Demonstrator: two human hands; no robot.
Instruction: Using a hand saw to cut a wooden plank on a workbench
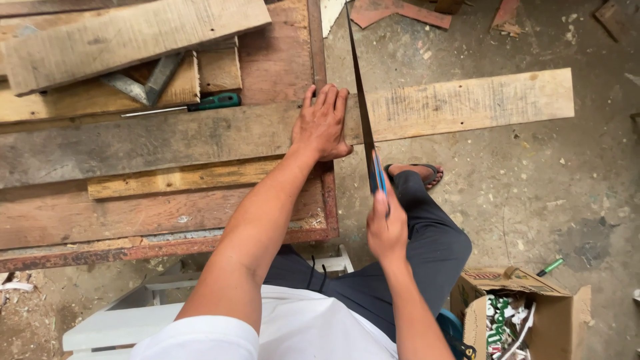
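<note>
My left hand [322, 124] lies flat on a long grey wooden plank [200, 137], pressing it down at the right edge of the workbench [329, 200]. The plank's right part [467, 100] sticks out over the floor. My right hand [385, 230] grips the blue handle of a handsaw [363, 113]. Its thin blade stands edge-on across the plank, just right of my left hand's fingers. My foot in a sandal [420, 175] rests on the floor under the overhang.
On the bench lie more boards, a metal try square [143, 83] and a green-handled screwdriver [193, 105]. A white stool [133, 320] stands below the bench. An open cardboard box [520, 313] with odds and ends sits at the lower right on the dusty concrete floor.
</note>
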